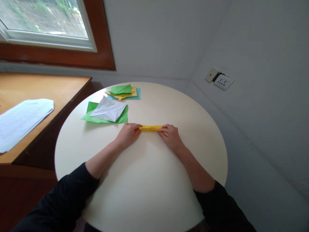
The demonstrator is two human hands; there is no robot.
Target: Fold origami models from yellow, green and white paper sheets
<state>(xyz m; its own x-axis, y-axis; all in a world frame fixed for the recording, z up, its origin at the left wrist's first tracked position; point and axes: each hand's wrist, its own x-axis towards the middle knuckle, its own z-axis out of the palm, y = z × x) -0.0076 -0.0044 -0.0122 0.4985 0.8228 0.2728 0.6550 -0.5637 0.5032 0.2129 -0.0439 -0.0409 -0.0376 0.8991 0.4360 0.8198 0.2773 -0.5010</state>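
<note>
Your yellow strip lies flat on the round table, long axis left to right — your left hand pinches its left end, your right hand its right, fingers narrow on the paper. Green and white sheets sit beyond, near the window.

The narrow folded strip of yellow paper looks matt and creased. The round cream table has a smooth, faintly satin top. Near its far left edge, a crumpled white paper sheet lies on flat matt green paper. Beside the table stands a smooth brown wooden desk.
</note>
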